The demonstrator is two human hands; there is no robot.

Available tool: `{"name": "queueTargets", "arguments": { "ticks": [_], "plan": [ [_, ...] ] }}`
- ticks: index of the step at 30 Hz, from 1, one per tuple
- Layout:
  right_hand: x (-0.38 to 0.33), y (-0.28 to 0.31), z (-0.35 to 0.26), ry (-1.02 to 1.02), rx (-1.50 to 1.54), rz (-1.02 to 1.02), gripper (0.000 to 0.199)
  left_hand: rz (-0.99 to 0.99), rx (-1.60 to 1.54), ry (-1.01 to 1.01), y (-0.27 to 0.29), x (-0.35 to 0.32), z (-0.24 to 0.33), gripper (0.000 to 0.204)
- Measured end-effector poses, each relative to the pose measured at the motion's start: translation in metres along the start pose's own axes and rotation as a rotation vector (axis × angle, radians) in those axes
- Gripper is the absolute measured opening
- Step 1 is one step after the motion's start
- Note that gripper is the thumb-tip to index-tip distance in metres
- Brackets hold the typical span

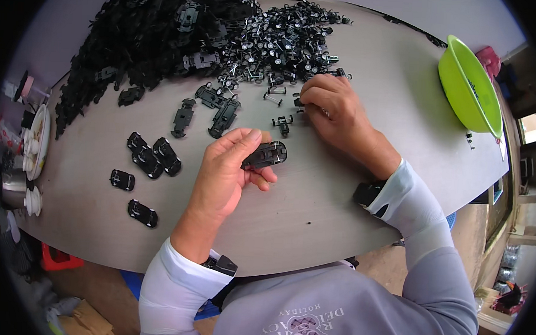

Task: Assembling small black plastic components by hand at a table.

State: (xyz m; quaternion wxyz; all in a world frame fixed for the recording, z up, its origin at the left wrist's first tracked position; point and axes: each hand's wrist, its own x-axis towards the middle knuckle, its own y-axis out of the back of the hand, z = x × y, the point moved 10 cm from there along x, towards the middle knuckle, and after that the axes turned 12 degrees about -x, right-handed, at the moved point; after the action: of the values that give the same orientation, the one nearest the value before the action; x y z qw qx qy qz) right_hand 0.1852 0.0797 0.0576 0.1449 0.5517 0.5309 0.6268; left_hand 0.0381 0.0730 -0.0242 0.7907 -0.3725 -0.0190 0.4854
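Note:
My left hand (229,162) holds a black toy car base (265,156) between thumb and fingers, above the table. Farther right, my right hand (338,107) reaches to the tabletop with its fingers drawn together. Small dark wheel pieces show at those fingertips, but what they grip is mostly hidden. Loose wheel axles (273,98) lie just left of that hand, and a small black piece with wheels (284,125) lies between the two hands. Several black car bases, among them one by itself (184,118) and another (225,117), rest beyond my left hand.
A large heap of black car parts (135,39) covers the far left, beside a pile of wheel axles (286,44). Several black toy cars (142,213) sit at left. A green basin (466,87) stands at right; a tray with white cups (37,140) edges the left.

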Motion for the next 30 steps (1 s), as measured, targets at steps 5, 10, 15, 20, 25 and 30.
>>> {"name": "queueTargets", "arguments": {
  "ticks": [5, 10, 15, 20, 25, 30],
  "plan": [
    [0.001, 0.02, -0.037, -0.033, 0.288, 0.026, 0.015, -0.073, -0.059, 0.051, -0.005, 0.002, -0.003, 0.036],
    [-0.007, 0.012, -0.07, 0.066, 0.294, -0.008, 0.018, -0.133, -0.251, 0.131, -0.017, -0.002, -0.005, 0.038],
    [-0.006, 0.014, -0.06, 0.019, 0.325, 0.027, 0.017, -0.125, -0.333, 0.121, -0.011, -0.001, -0.005, 0.02],
    [-0.005, 0.019, -0.071, 0.047, 0.267, 0.061, 0.015, -0.186, -0.278, 0.089, -0.014, -0.003, -0.002, 0.015],
    [-0.003, 0.018, -0.081, 0.027, 0.235, 0.005, 0.014, -0.156, -0.145, 0.042, -0.016, -0.003, -0.004, 0.017],
    [-0.006, 0.014, -0.084, 0.027, 0.249, 0.0, 0.019, -0.126, -0.062, 0.015, -0.013, -0.005, -0.003, 0.018]
  ]
}}
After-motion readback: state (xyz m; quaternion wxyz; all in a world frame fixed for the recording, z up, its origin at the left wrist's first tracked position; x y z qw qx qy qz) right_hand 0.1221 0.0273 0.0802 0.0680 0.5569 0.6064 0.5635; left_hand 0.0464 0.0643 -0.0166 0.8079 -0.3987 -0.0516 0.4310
